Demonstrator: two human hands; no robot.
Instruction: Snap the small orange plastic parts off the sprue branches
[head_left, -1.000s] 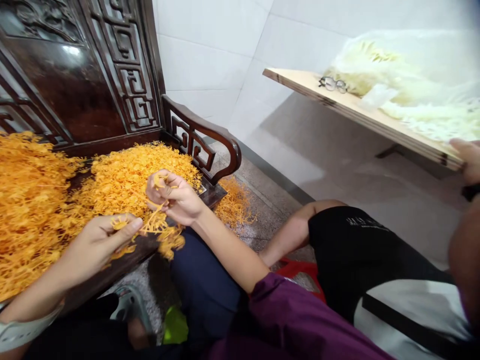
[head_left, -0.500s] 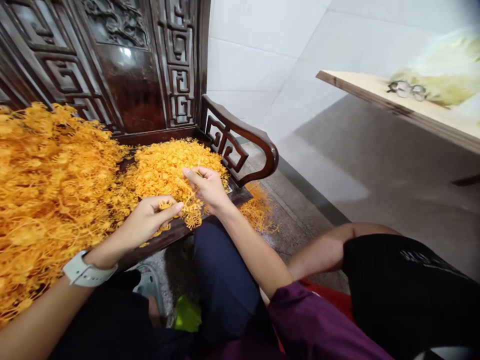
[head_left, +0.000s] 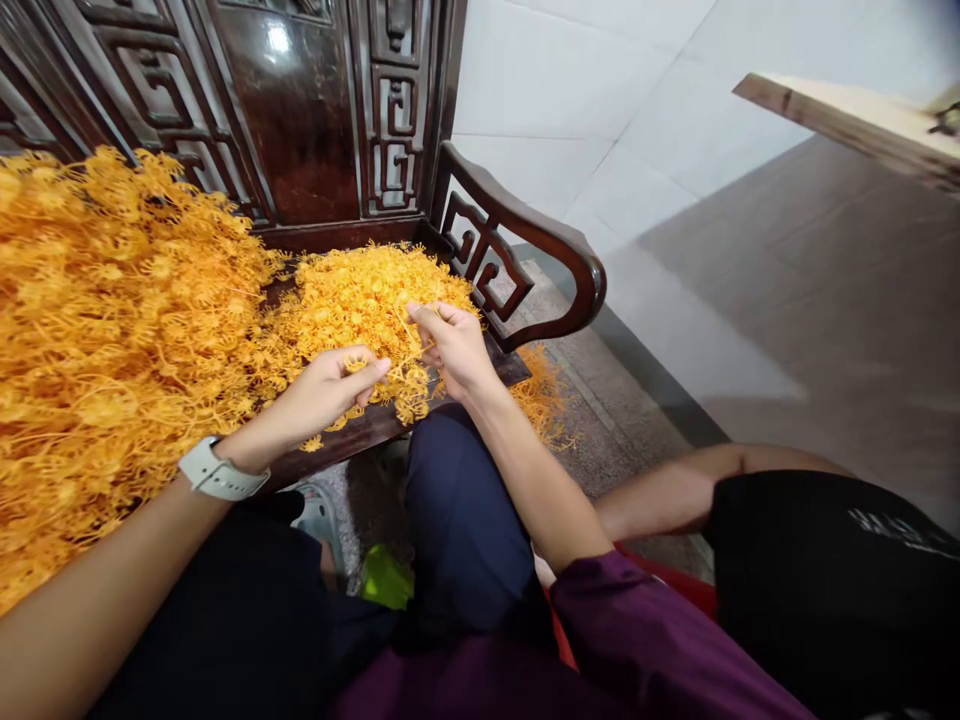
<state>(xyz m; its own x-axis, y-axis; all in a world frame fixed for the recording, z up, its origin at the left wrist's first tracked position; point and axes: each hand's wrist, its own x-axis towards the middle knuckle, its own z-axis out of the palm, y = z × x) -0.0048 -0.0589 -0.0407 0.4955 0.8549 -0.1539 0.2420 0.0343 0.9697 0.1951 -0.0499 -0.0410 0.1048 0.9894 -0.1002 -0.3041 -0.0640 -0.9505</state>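
My left hand (head_left: 341, 385), with a pale watch on its wrist, is closed around orange plastic flower sprigs (head_left: 355, 366), its thumb pointing right. Just right of it and slightly higher, my right hand (head_left: 457, 345) has thumb and fingers pinched on a thin orange sprig (head_left: 411, 352); the fingers partly hide it. Both hands are over the front of a dark wooden bench (head_left: 360, 432). Behind them lies a low pile of short orange flower pieces (head_left: 360, 290). A much bigger heap of long-stemmed orange sprigs (head_left: 127, 330) fills the left side.
The bench's carved armrest (head_left: 577, 270) rises at the right. Loose orange stems (head_left: 544, 400) lie on the floor beyond the bench. Another person's leg in black shorts (head_left: 810, 560) is close on my right. A wooden board edge (head_left: 840, 120) juts in at upper right.
The view has turned left and down, so the bench and hands sit higher and further right. Both hands keep nearly the same closed pose, close together.
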